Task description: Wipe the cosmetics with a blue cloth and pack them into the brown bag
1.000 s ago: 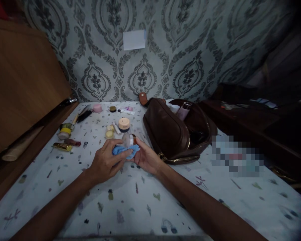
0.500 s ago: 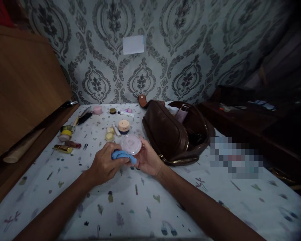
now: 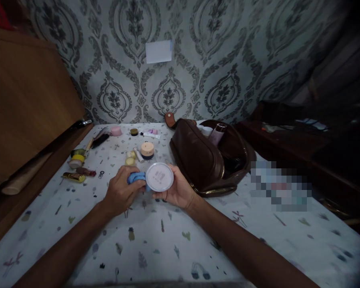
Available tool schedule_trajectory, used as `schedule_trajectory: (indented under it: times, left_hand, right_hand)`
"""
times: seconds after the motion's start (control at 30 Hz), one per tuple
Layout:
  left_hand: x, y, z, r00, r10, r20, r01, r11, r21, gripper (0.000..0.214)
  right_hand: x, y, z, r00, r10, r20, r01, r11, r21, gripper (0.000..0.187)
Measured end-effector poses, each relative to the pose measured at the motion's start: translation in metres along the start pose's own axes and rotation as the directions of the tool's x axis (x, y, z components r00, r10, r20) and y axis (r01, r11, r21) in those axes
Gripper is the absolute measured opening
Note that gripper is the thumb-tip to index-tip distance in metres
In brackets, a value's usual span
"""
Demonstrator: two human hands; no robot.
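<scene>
My right hand (image 3: 180, 188) grips a round, flat cosmetic jar (image 3: 160, 177) by its edge. The jar is tilted so a pale circular face with faint printing points toward me. Bunched in my left hand (image 3: 121, 191) is a blue cloth (image 3: 137, 178), pinched between thumb and fingers at the jar's left edge. Just beyond the jar stands a peach-topped jar with a dark base (image 3: 147, 150). Beside that lie a white tube (image 3: 139, 155) and small yellow pots (image 3: 130, 159).
An open brown leather bag (image 3: 198, 154) with bottles inside stands to the right. Along the left lie a gold tube (image 3: 73, 177), a yellow-banded jar (image 3: 77, 160) and brushes. A pink pot (image 3: 116, 131) sits farther back. A wooden cabinet (image 3: 30, 92) borders the left.
The jar has turned to face me more squarely and come slightly nearer. My left hand has shifted a little left with the cloth, which now sits at the jar's side.
</scene>
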State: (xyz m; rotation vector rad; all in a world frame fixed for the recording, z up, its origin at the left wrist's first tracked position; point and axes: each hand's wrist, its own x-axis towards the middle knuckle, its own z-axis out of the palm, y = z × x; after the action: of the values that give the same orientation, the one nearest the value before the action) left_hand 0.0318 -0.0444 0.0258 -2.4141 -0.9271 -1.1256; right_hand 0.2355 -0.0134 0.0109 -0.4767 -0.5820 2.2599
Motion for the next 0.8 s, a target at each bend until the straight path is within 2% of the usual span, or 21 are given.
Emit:
schedule_trajectory:
  times: [0.43,0.8]
  left_hand:
    - [-0.0039,-0.0023,0.0058,0.989,-0.149,-0.011,0.146,0.975,-0.168,0.024]
    - [-0.002,-0.0038,0.0069,0.964,-0.261,-0.045,0.253,0.958,-0.137,0.024]
  right_hand:
    - [0.0,0.0008,-0.0036,0.999,-0.043,0.021,0.044,0.999,-0.032,0.025]
    - [0.0009,0.0039,-0.0001,0.997,-0.071,0.021,0.072,0.992,-0.101,0.031]
